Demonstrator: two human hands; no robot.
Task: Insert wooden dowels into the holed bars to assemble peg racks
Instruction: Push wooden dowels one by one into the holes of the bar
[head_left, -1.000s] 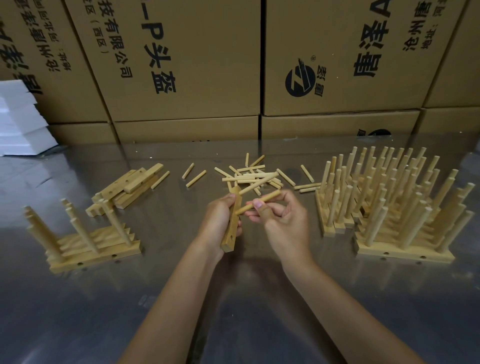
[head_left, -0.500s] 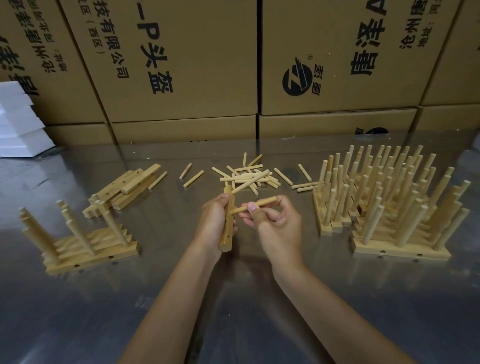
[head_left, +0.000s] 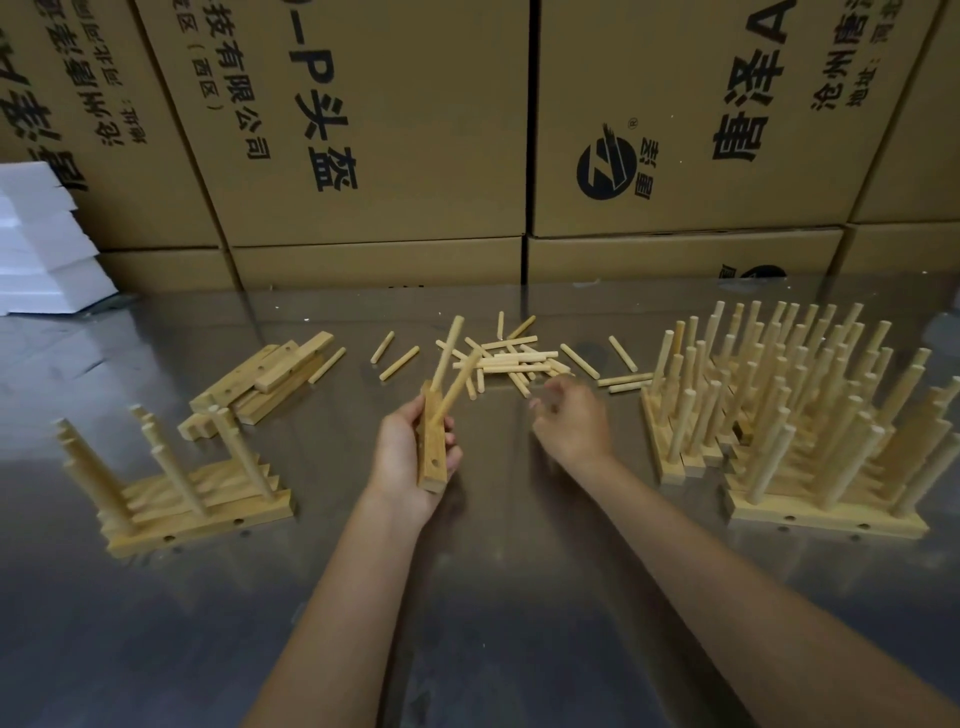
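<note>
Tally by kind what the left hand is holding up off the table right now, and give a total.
Holed bar, gripped by the left hand: 1
Dowels stuck in that bar: 2
Total: 3

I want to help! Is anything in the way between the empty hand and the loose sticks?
Nothing visible is. The right hand hangs just short of the loose dowels, with only bare table between. The left hand grips the holed bar off to the side.

Right hand fingers blurred; their hold unclear.
</note>
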